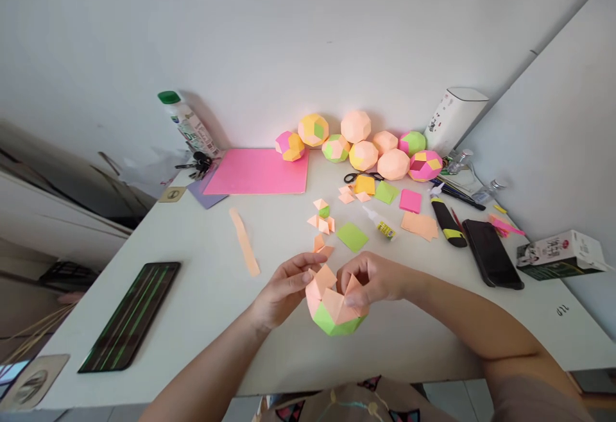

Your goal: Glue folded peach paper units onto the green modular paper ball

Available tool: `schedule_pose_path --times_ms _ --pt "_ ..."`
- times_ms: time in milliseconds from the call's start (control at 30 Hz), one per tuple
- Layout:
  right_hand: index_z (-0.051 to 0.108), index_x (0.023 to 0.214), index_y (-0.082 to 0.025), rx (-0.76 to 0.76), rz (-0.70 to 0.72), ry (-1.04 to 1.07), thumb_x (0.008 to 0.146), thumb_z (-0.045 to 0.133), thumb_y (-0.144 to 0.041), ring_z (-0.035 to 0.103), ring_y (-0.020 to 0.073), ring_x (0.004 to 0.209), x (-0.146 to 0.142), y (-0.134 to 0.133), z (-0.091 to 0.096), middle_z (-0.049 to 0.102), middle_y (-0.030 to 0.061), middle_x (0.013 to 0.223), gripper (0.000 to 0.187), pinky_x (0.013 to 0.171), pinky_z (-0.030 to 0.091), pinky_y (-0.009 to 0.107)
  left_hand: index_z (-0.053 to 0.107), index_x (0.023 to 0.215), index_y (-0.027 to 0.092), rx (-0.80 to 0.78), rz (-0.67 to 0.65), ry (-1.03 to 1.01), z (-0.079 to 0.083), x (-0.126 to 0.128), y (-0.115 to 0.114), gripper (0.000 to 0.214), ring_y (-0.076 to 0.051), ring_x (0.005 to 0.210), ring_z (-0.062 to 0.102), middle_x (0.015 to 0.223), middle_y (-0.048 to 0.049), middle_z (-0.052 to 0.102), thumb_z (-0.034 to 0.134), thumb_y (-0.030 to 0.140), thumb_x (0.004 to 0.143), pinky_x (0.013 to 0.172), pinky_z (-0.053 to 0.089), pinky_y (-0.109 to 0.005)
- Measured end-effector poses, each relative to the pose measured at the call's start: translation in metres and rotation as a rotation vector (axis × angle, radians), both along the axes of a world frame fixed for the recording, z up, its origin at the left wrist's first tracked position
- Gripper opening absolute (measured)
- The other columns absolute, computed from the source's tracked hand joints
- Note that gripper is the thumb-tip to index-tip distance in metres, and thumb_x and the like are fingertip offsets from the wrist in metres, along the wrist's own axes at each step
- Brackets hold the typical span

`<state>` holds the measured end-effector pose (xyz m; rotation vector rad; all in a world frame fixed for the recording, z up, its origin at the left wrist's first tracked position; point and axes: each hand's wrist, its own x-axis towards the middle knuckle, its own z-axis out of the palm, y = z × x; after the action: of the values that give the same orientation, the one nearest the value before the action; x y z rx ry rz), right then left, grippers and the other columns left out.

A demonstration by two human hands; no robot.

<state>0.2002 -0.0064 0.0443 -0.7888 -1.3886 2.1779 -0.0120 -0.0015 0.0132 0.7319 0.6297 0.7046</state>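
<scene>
A half-built paper ball, green at the bottom with peach flaps pointing up around an open top, is held between my two hands over the near part of the table. My left hand grips its left rim, thumb against a peach flap. On the right rim, my right hand pinches another flap, its fingertips partly inside the opening. Just beyond lie small folded peach pieces, a green paper square and a small glue bottle.
Finished paper balls are piled against the wall near black scissors. A pink sheet and a peach strip lie left of centre. At right are a utility knife, a phone and a carton; a dark striped tablet lies at left.
</scene>
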Motion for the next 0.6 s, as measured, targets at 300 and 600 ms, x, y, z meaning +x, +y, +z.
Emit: schedule_pose_path --times_ms 300,600 --pt "0.061 0.065 -0.013 0.153 0.01 -0.075 0.067 0.072 -0.026 0.046 0.0081 0.06 0.003 0.002 -0.006 0.052 -0.0023 0.065 0.017 0.054 0.035 0.021 0.067 0.099 0.019 0.037 -0.071 0.014 -0.001 -0.001 -0.001 0.031 -0.022 0.087 0.056 0.095 -0.0068 0.063 0.068 0.035 0.073 0.077 0.039 -0.031" --pt "0.06 0.066 -0.015 0.476 -0.01 -0.206 0.069 0.065 -0.023 0.049 0.0115 0.065 0.004 -0.007 0.008 0.054 0.0002 0.071 0.011 0.06 0.04 0.025 0.053 0.12 0.027 0.269 -0.158 -0.024 -0.005 -0.001 -0.001 0.064 -0.025 0.099 0.054 0.109 -0.007 0.057 0.078 0.021 0.062 0.082 0.041 -0.035"
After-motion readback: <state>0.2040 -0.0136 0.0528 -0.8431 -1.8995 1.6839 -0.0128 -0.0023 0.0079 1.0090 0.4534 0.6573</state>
